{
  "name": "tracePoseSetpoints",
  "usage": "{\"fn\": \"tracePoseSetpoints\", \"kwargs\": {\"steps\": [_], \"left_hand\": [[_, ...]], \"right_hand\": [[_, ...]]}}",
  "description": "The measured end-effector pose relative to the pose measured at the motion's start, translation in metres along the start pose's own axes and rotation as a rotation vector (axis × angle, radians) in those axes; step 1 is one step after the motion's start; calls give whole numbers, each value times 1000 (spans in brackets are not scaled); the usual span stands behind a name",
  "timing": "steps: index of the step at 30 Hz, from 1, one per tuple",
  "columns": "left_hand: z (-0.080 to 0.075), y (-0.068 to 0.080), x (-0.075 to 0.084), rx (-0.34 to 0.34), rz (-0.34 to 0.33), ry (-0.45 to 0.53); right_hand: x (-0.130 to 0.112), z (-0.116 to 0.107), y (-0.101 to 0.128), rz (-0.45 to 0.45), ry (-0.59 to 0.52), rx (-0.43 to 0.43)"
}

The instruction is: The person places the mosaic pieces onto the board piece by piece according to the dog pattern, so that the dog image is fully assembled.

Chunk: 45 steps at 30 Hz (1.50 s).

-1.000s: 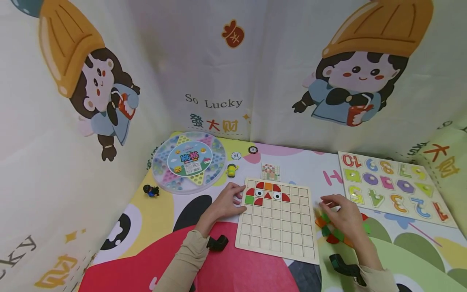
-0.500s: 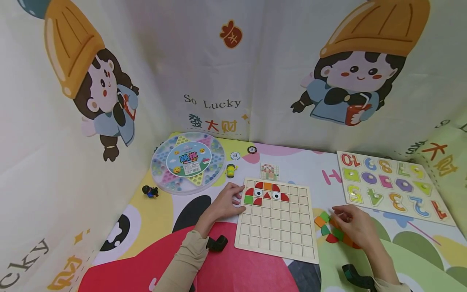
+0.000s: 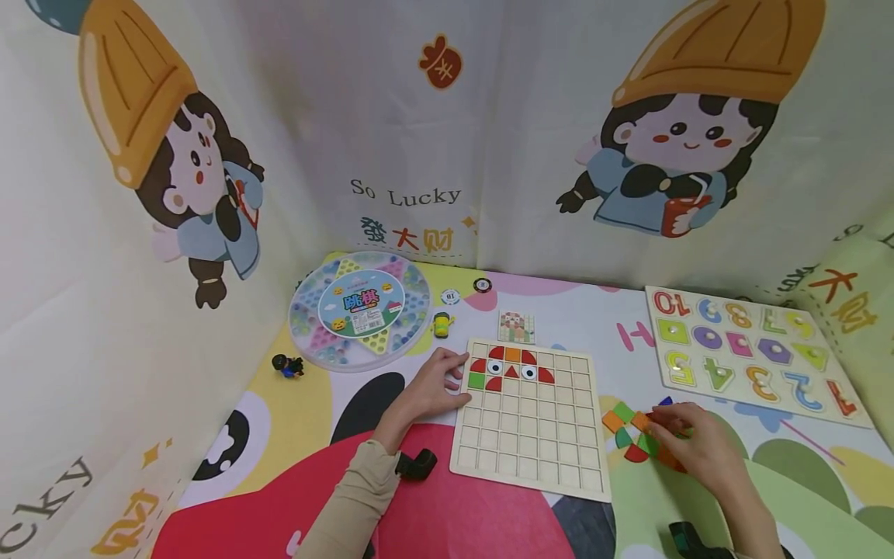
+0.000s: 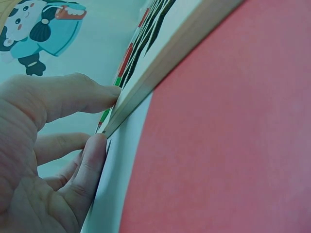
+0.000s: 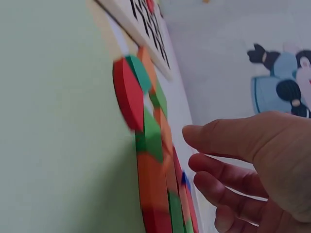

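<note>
My left hand [image 3: 434, 388] rests at the left side of a wooden grid board [image 3: 528, 446], thumb and fingertips touching its edge, as the left wrist view also shows. On the board's upper left sit red curved pieces, a red triangle, two eye pieces [image 3: 528, 373], an orange square [image 3: 513, 355] and a green square [image 3: 476, 381]. My right hand [image 3: 698, 444] hovers by a loose heap of coloured pieces right of the board. In the right wrist view, its thumb and fingers are apart beside the heap, nothing between them. A red curved piece [image 5: 127, 94] lies at the heap's near end.
A small picture card [image 3: 517, 328] lies behind the board. Back left is a round marble game [image 3: 362, 310], with a yellow figurine [image 3: 441, 325], a dark figurine [image 3: 288, 366] and two round chips nearby. A number puzzle board [image 3: 757, 353] lies at the right.
My right hand has moved right and toward me across the loose pieces, uncovering more of them, including a blue one. My left hand and the grid board stay in place.
</note>
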State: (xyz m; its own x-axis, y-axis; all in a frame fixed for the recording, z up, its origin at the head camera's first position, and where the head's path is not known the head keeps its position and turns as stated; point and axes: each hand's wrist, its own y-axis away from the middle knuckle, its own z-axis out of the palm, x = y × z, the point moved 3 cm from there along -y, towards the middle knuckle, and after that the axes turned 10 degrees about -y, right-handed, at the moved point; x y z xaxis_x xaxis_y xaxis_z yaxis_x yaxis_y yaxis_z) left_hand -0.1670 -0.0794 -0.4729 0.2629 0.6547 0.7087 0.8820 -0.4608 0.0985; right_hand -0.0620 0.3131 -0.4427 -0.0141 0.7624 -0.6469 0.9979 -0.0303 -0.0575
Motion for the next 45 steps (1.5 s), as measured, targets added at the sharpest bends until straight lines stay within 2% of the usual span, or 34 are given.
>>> {"fn": "tracePoseSetpoints", "kwargs": {"steps": [6, 14, 28, 39, 45], "left_hand": [[0, 1, -2, 4, 9, 8], [0, 3, -4, 29, 55, 7], [2, 1, -3, 9, 23, 25], [1, 1, 2, 3, 18, 14], [0, 0, 0, 5, 9, 8]], "right_hand": [[19, -15, 9, 71, 33, 82], [43, -29, 3, 176, 32, 136], [58, -31, -12, 202, 69, -16], [59, -27, -12, 229, 44, 42], [53, -26, -13, 280, 18, 82]]}}
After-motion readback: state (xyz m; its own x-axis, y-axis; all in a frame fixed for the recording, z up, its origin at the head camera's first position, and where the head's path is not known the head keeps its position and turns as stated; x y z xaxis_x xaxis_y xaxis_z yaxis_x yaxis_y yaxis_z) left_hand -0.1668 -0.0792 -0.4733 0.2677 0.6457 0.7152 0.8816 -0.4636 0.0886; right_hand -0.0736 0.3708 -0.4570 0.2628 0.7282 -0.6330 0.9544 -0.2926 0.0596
